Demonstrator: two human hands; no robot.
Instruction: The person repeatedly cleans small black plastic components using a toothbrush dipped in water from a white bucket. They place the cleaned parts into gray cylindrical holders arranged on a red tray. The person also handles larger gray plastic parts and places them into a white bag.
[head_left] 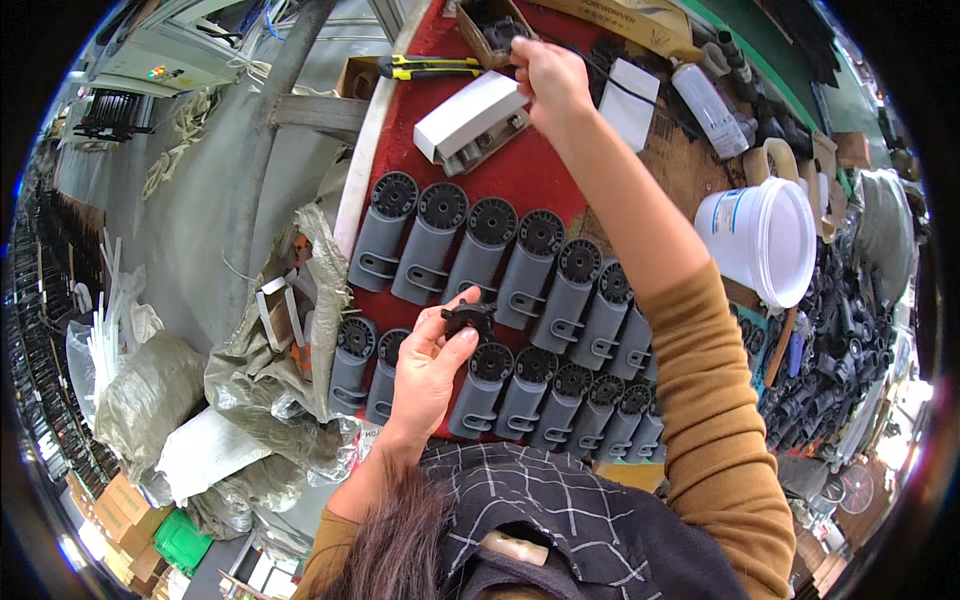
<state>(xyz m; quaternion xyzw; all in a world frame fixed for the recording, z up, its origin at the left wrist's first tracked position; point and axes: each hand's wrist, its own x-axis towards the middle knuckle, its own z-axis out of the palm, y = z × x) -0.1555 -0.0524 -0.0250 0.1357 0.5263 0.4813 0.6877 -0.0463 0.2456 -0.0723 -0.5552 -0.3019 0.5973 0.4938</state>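
Observation:
Between the thumb and fingers of my left hand (425, 378) is a small black plastic part (468, 318) with short projecting tabs. It is held over the rows of grey cylindrical housings (476, 268), which have round, slotted black ends. My right arm stretches to the far side of the table, where my right hand (555, 88) has its fingers drawn together at the edge of a small cardboard box (472, 35). Black pieces lie inside that box. What the right fingertips grip, if anything, is too small to make out.
On the red tabletop (410, 130) lie a white box with metal parts (470, 118) and a yellow-black utility knife (432, 67). To the right are a spray can (708, 108), a white bucket (745, 240) and heaped black parts (830, 370). Sacks (265, 375) crowd the left edge.

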